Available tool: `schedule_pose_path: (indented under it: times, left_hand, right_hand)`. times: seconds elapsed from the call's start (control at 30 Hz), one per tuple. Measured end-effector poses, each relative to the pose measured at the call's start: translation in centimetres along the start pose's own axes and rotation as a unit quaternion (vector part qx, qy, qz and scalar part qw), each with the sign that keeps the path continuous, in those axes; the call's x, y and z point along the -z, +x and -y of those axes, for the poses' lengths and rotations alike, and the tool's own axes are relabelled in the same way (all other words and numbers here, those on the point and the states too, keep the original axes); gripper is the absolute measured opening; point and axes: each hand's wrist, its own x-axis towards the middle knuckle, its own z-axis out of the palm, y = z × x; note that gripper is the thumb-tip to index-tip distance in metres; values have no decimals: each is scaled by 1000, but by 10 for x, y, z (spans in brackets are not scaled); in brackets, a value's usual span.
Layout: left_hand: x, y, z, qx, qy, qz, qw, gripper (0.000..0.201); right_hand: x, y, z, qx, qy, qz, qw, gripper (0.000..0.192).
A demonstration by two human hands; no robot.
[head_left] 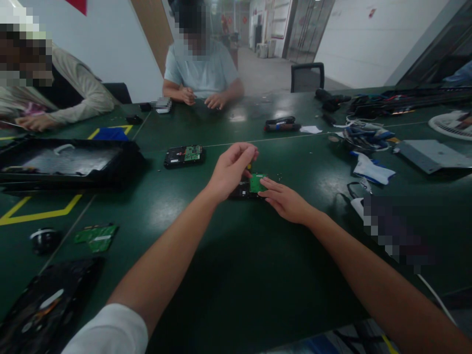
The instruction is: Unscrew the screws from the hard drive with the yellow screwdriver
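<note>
A small black hard drive (pixel 241 191) with a green circuit board (pixel 256 183) on top lies on the dark green table (pixel 236 255), at the middle. My left hand (pixel 230 169) hovers over it with fingers pinched around a small tool with a yellow tip (pixel 249 166), pointing down at the board. My right hand (pixel 285 201) rests flat beside the drive, fingertips pressing on the board's right edge.
A second hard drive (pixel 184 156) lies further back on the left. A loose green board (pixel 96 237), a round black object (pixel 44 239) and an opened laptop (pixel 64 162) lie left. Cables and tools (pixel 363 135) crowd the right. Two people sit at the far side.
</note>
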Motion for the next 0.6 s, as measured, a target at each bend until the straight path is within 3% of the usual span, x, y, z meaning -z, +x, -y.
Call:
schedule_pose_path:
  times: [0.17,0.43,0.6]
  left_hand:
    - [2,0,2,-44,72,5,996,23]
    - [1,-1,-6,57,-55,-3,997,15]
    - [2,-1,-5,15,43,-8,999,23]
  right_hand:
    - [1,1,1,-5,5,2,1000,34]
    - [0,-1,0,-3,1,-4,1000,34]
    - [1,1,1,-3,5,-3,1000,34]
